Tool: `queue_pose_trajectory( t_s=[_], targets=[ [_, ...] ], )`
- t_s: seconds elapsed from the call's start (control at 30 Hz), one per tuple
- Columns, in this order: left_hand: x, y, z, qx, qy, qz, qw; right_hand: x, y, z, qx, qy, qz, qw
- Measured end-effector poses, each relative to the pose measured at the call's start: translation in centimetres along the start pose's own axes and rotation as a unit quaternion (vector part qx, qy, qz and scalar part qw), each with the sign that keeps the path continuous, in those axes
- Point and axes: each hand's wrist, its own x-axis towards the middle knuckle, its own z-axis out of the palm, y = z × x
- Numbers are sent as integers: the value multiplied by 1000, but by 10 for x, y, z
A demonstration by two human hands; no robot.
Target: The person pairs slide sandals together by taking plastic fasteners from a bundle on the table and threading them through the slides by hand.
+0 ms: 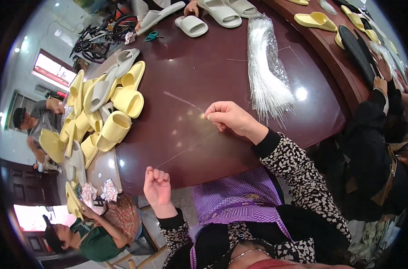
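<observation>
In my right hand [233, 119], thumb and forefinger pinch a thin clear plastic strand [182, 98] whose flatter end points away to the left. A fine stretch of strand [186, 151] also runs from below that hand down to the curled fingertips of my left hand [158, 184], near the table edge. Whether both stretches belong to one strand I cannot tell. To the right of my right hand lies a thick bundle of white, translucent strands [267, 74], partly in a clear bag. Both hands are over the dark red table [222, 67].
Yellow and grey slippers [114, 130] are heaped at the left. Across the table, a person's hand [192, 9] is by grey slippers [191, 27] and green-handled scissors [152, 36]. Two people sit at the left; others work at the right beside a black slipper [354, 47]. Crumpled paper [109, 190] lies lower left.
</observation>
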Motion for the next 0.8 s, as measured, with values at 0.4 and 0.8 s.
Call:
queue_pose_trajectory(
  t_s=[0.4,0.8],
  targets=[
    [2,1,5,-3,1,39,999,-1,2,5,-1,-61,35,998],
    [-18,-8,40,223,-152,115,956,5,1,-1,120,52,10,991]
  ],
)
